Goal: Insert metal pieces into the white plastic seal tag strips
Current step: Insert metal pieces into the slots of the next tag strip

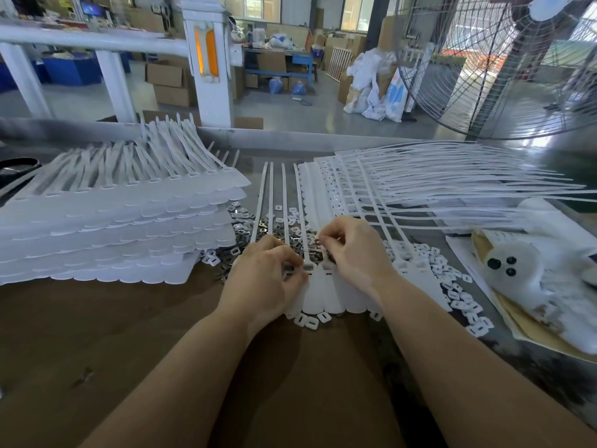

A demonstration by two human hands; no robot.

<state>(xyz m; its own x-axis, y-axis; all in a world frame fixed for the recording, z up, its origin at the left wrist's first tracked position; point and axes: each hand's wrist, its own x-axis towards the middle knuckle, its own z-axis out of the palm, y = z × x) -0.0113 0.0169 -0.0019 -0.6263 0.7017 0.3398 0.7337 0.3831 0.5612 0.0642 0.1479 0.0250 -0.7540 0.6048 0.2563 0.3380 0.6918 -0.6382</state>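
Nearest: brown table top, bare forearms reaching in from below.

Left hand curled down onto the tag heads, thumb and forefinger pinched at a slot; something small and dark at the fingertips, likely a metal piece, not plain enough to be sure.

Right hand just beside it, fingers bent, tips pinched together over the same row; contents too small to tell.

Under both hands: white seal tag strip, a joined row of rounded tags lying flat, thin tails running away toward the far edge.

Around and behind the hands: metal pieces heaped loose, mixed with small white plastic clips scattered right and along the near edge of the strip.

Left: tall stack of tag strips. Right, further off: fanned strips. Beyond: metal table rim, a large fan.

Risks, as judgement: piece seated crooked or back to front in its slot, since fingers hide it; a slot skipped along the row; strip sliding on loose pieces beneath; a white clip picked up by mistake from the mixed heap.
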